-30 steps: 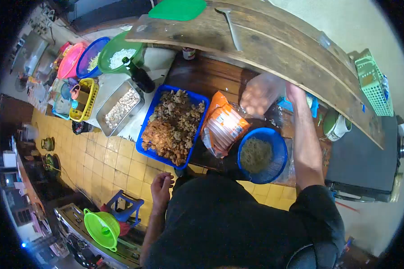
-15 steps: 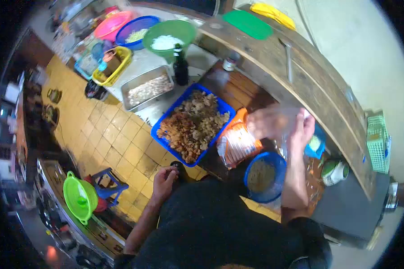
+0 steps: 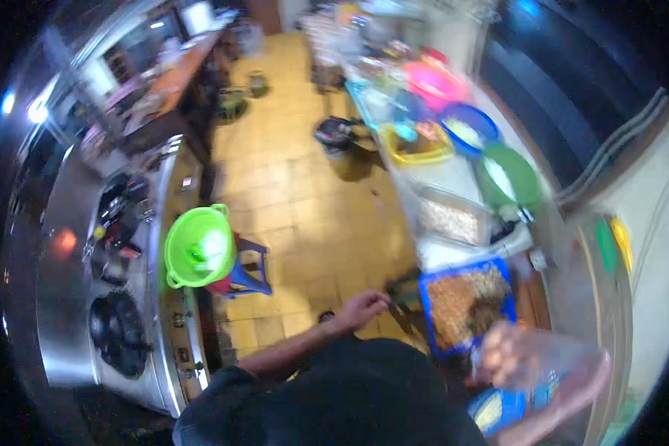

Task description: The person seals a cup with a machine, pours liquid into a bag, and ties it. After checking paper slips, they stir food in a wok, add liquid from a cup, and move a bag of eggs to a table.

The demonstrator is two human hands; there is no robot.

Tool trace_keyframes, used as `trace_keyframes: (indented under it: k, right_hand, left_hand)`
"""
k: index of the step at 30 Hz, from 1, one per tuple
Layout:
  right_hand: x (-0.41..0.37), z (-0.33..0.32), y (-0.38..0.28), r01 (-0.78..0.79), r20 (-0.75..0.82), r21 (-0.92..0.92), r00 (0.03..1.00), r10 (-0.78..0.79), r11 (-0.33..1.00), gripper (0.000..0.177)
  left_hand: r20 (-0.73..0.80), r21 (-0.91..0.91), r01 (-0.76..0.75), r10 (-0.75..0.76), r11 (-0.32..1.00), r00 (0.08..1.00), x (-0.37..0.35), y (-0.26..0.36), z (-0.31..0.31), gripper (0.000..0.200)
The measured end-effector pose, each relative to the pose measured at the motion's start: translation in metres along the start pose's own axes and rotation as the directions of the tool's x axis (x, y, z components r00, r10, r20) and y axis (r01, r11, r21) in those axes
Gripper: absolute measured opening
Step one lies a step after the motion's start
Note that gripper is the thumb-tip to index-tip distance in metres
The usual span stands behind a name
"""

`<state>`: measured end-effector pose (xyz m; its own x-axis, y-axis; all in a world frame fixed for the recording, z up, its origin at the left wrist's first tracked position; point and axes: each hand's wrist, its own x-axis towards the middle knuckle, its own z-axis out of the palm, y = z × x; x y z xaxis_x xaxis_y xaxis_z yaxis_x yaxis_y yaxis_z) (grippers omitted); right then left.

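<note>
My right hand (image 3: pixel 598 366), blurred at the lower right, is closed on a clear plastic bag (image 3: pixel 546 358) with several round, light-brown things in its lower part. The bag hangs beside the near edge of a blue tray (image 3: pixel 425 297) that holds brown, crumbly food. Over the floor, left of that tray, is my left hand (image 3: pixel 368 306); its fingers are curled together, and whether anything is between them is too small to tell. Below the bag is a blue container (image 3: pixel 514 405) with pale contents.
A metal tray (image 3: pixel 453 221), a green basin (image 3: pixel 507 178), a blue bowl (image 3: pixel 470 128), a yellow basket (image 3: pixel 415 152) and a pink basin (image 3: pixel 435 83) stand along the right counter. At left, a lime-green basin (image 3: pixel 198 247) rests on a blue stool (image 3: pixel 253 269) near the stove with a dark wok (image 3: pixel 117 334).
The view has swung left, bringing the stove and aisle into sight. My right hand still holds the bag, now nearer the tray's lower edge. My left hand is stretched farther out over the floor.
</note>
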<state>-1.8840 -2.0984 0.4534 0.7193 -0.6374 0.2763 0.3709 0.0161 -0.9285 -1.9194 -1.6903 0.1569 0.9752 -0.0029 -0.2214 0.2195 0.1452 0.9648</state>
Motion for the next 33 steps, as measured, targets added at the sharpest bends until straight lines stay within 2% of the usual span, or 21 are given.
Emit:
trace_keyframes:
  k: [1, 2, 3, 4, 5, 6, 9, 11, 14, 17, 20, 22, 23, 24, 25, 26, 28, 30, 31, 32, 33]
  right_hand:
    - [-0.025, 0.030, 0.002, -0.056, 0.221, -0.049, 0.973, 0.065, 0.997, 0.024]
    - [-0.061, 0.064, 0.009, -0.078, 0.522, -0.116, 0.844, 0.127, 0.990, 0.024]
    - [-0.097, 0.104, 0.014, -0.073, 0.758, -0.175, 0.626, 0.181, 0.982, 0.024]
    - [-0.129, 0.149, 0.019, -0.065, 0.914, -0.206, 0.344, 0.216, 0.976, 0.024]
    - [-0.150, 0.181, 0.025, -0.092, 0.960, -0.210, 0.168, 0.223, 0.973, 0.025]
    - [-0.174, 0.210, 0.031, -0.126, 0.976, -0.208, 0.044, 0.215, 0.970, 0.025]
    - [-0.198, 0.272, 0.044, -0.185, 0.983, -0.167, -0.105, 0.150, 0.968, 0.027]
    - [-0.197, 0.309, 0.051, -0.212, 0.991, -0.115, -0.095, 0.097, 0.970, 0.028]
    - [-0.150, 0.360, 0.061, -0.276, 0.997, 0.049, 0.073, -0.030, 0.960, 0.030]
    - [-0.098, 0.432, 0.079, -0.332, 0.968, 0.188, 0.222, -0.117, 0.924, 0.032]
    - [-0.080, 0.529, 0.121, -0.381, 0.977, 0.186, 0.173, -0.128, 0.906, 0.034]
    - [-0.079, 0.606, 0.156, -0.397, 0.988, 0.150, 0.078, -0.130, 0.905, 0.035]
    - [-0.089, 0.657, 0.162, -0.409, 0.992, 0.104, -0.020, -0.123, 0.907, 0.036]
    - [-0.122, 0.689, 0.168, 0.366, 0.758, 0.558, 0.141, -0.637, 0.745, 0.035]
    - [-0.129, 0.734, 0.167, -0.014, 0.937, 0.290, 0.207, -0.281, 0.957, 0.032]
    - [-0.135, 0.774, 0.168, -0.382, 0.988, -0.055, 0.116, 0.106, 0.922, 0.029]
    - [-0.149, 0.853, 0.198, -0.061, 0.992, 0.073, 0.107, -0.066, 0.995, 0.027]
    - [-0.192, 0.933, 0.194, -0.394, 0.989, -0.021, 0.125, 0.077, 0.919, 0.023]
    - [-0.205, 0.974, 0.198, -0.409, 1.000, -0.013, 0.012, 0.020, 0.913, 0.022]
    - [-0.219, 1.014, 0.201, -0.427, 0.994, -0.006, -0.102, -0.042, 0.904, 0.022]
    - [-0.238, 1.051, 0.198, -0.423, 0.992, 0.019, -0.102, -0.069, 0.906, 0.019]
  left_hand:
    - [-0.022, 0.009, 0.003, -0.003, 1.000, 1.000, -0.005, 0.011, -0.025, 0.023]
    - [-0.028, 0.014, 0.014, -0.013, 1.000, 1.000, -0.012, 0.022, -0.049, 0.024]
    - [-0.076, 0.009, -0.006, 0.007, 1.000, 0.997, -0.014, 0.021, -0.076, 0.024]
    - [-0.096, 0.017, 0.007, -0.005, 1.000, 0.995, -0.016, 0.014, -0.101, 0.025]
    - [-0.107, 0.025, 0.024, -0.021, 0.999, 0.994, -0.018, 0.011, -0.123, 0.025]
    - [-0.129, 0.026, 0.020, -0.017, 0.999, 0.992, -0.023, 0.011, -0.145, 0.025]
    - [-0.234, -0.015, 0.014, -0.017, 1.000, 0.972, -0.025, 0.016, -0.215, 0.026]
    - [-0.291, 0.004, -0.017, 0.017, 1.000, 0.957, -0.020, 0.018, -0.250, 0.027]
    - [-0.378, -0.016, -0.072, 0.061, 0.997, 0.924, 0.006, 0.042, -0.290, 0.023]
    - [-0.439, 0.051, -0.047, 0.064, 0.998, 0.896, 0.040, 0.070, -0.333, 0.024]
    - [-0.483, 0.026, -0.107, 0.107, 0.994, 0.869, 0.066, 0.085, -0.391, 0.027]
    - [-0.574, 0.103, -0.090, 0.133, 0.991, 0.808, 0.081, 0.091, -0.434, 0.029]
    - [-0.659, 0.088, -0.051, 0.097, 0.995, 0.746, 0.087, 0.090, -0.453, 0.029]
    - [-0.729, 0.070, -0.011, 0.059, 0.998, 0.682, 0.090, 0.091, -0.470, 0.029]
    - [-0.795, 0.083, 0.080, 0.018, 0.993, 0.607, 0.093, 0.099, -0.486, 0.028]
    - [-0.802, 0.093, 0.074, 0.030, 0.993, 0.596, 0.096, 0.110, -0.499, 0.028]
    - [-0.881, -0.153, -0.053, -0.112, 0.987, 0.460, 0.100, 0.126, -0.520, 0.029]
    - [-0.923, -0.069, 0.007, -0.067, 0.998, 0.378, 0.108, 0.114, -0.551, 0.028]
    - [-0.944, -0.126, -0.169, -0.066, 0.978, 0.323, 0.115, 0.100, -0.565, 0.027]
    - [-0.953, -0.157, -0.203, -0.094, 0.966, 0.288, 0.118, 0.106, -0.577, 0.024]
    - [-0.955, -0.200, -0.262, -0.128, 0.944, 0.269, 0.123, 0.103, -0.593, 0.023]
